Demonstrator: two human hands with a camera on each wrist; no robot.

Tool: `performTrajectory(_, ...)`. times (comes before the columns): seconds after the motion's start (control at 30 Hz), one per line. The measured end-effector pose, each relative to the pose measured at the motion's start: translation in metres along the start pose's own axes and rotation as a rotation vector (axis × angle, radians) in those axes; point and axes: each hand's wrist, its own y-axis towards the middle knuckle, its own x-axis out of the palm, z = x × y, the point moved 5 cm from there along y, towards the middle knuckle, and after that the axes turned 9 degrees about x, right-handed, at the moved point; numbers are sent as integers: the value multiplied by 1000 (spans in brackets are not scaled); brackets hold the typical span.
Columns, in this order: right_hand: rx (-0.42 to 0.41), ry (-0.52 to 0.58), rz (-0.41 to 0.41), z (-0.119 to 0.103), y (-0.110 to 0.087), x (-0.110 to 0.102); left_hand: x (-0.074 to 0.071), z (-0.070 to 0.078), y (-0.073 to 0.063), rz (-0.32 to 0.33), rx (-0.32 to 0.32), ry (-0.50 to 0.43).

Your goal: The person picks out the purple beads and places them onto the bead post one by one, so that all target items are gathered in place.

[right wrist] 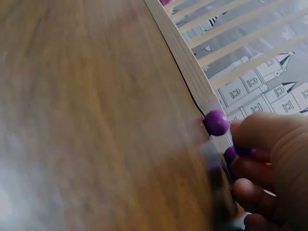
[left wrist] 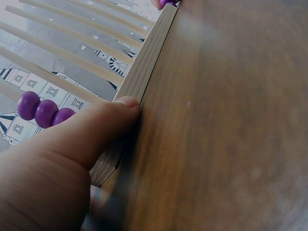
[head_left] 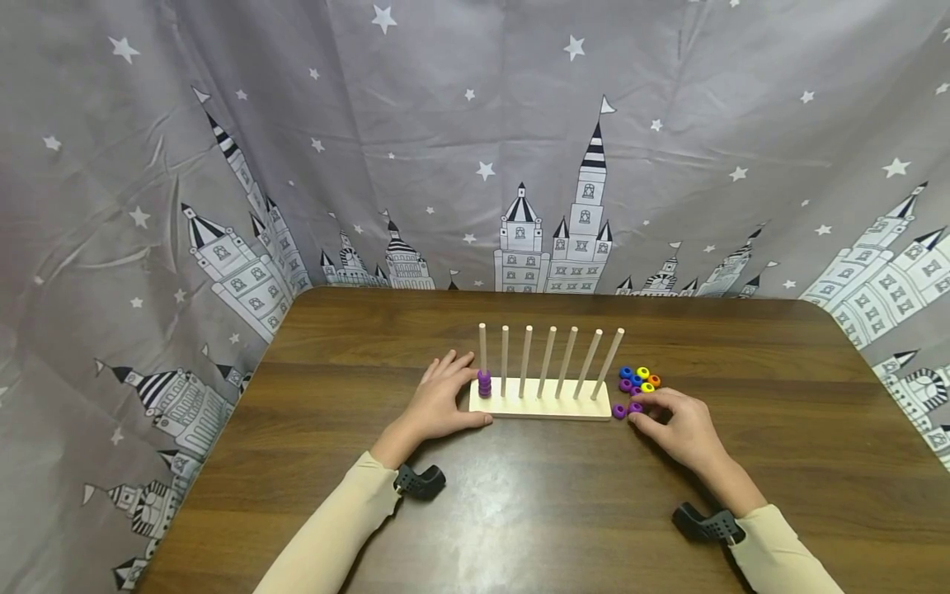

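A pale wooden peg stand (head_left: 549, 406) with a row of upright pegs sits on the table. Purple beads (head_left: 484, 384) are stacked on its leftmost peg. My left hand (head_left: 438, 400) holds the stand's left end, thumb (left wrist: 113, 113) against the front edge and the other fingers spread beside and behind it. Just off the right end, my right hand (head_left: 681, 425) pinches a purple bead (head_left: 635, 407) between thumb and fingertips; the fingers partly hide it in the right wrist view. Another loose purple bead (right wrist: 216, 122) lies by the stand's right front corner.
Blue, yellow, orange and purple beads, including a blue bead (head_left: 626, 372) and an orange bead (head_left: 654, 380), lie grouped behind my right fingers. The brown wooden table (head_left: 564, 503) ends at a grey curtain (head_left: 445, 124) printed with castles and stars. Both wrists carry black straps.
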Motion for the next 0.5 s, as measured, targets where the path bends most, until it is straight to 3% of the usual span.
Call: performTrajectory(0.5, 59, 70, 79, 1, 0, -5, 1, -1, 0, 6, 3, 3)
